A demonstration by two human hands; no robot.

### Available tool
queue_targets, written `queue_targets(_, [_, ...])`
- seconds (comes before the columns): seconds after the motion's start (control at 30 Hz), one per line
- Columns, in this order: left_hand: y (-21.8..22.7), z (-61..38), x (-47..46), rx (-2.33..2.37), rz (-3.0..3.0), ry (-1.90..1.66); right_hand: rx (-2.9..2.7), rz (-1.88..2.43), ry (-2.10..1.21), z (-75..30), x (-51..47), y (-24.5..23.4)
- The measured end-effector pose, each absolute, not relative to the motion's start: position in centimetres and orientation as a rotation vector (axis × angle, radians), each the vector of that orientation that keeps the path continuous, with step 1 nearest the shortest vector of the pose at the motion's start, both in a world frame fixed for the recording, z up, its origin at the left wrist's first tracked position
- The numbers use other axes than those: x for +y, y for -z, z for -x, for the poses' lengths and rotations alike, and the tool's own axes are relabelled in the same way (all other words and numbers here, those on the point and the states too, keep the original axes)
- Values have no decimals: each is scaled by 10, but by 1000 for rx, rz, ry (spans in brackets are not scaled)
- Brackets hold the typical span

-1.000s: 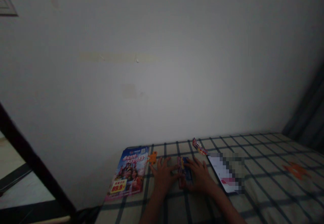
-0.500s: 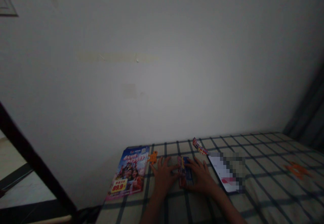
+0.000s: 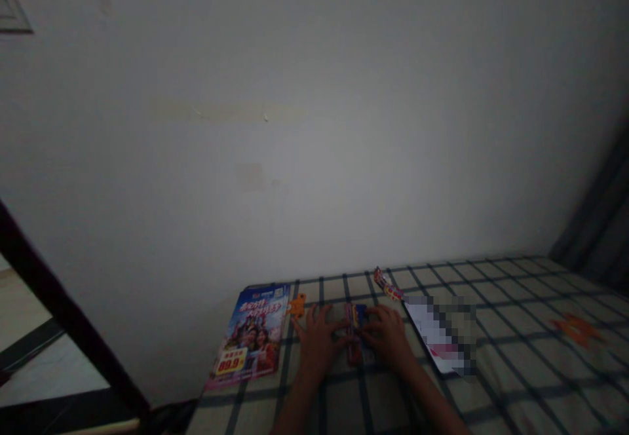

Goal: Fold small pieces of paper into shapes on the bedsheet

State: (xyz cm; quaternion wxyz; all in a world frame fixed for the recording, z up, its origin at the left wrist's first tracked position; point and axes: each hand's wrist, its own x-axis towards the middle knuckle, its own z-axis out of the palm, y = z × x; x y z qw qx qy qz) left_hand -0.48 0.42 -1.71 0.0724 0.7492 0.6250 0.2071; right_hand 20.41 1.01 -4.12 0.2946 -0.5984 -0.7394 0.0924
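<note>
Between my hands a small red and blue printed paper [image 3: 354, 354], folded into a narrow strip, lies on the checked cloth. My left hand [image 3: 319, 335] holds its left edge with thumb and forefinger, the other fingers spread out on the cloth. On the other side, my right hand [image 3: 388, 335] has its fingers drawn together on the blue part, pinching it. The fingertips cover some of the paper. A stack of colourful leaflets [image 3: 255, 333] marked 89.9 lies to the left of my left hand.
A phone [image 3: 432, 330] with a lit, partly blurred screen lies right of my right hand. Behind it is a twisted printed strip [image 3: 388, 285]. The checked cloth [image 3: 521, 330] bears orange figures and reaches a pale wall [image 3: 344, 160]. A dark bar [image 3: 63, 310] slants at left.
My right hand's fingers have drawn in and moved up along the paper. Less blue shows now at its lower right. My left hand stays almost in place.
</note>
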Motion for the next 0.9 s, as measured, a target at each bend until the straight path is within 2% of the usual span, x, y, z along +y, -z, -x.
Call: queue_targets(0.9, [22,6,8,1872,-2271,-629,-1793,1801,-24,-181,45,28])
